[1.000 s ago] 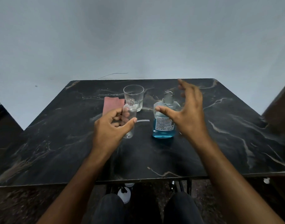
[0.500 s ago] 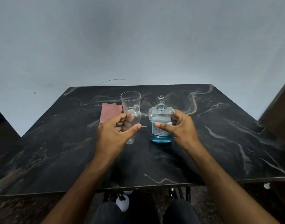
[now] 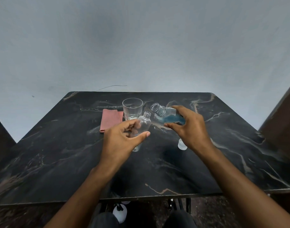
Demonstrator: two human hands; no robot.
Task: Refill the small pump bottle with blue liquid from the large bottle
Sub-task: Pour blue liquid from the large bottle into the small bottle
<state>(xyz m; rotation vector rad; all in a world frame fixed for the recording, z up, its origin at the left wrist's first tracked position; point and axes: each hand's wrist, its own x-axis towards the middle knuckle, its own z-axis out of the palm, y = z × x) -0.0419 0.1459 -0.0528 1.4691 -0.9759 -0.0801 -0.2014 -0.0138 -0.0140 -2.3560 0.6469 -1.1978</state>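
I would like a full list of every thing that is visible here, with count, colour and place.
table: one, black marbled, under everything
drinking glass: one, clear, far centre
cloth: one, pink, folded, left of the glass
small bottle: one, clear, uncapped, tilted, held above the table
large bottle: one, clear with blue liquid, uncapped, tipped toward the small bottle
white cap: one, on the table, partly behind the right wrist
left hand: one, holding the small bottle
right hand: one, holding the large bottle
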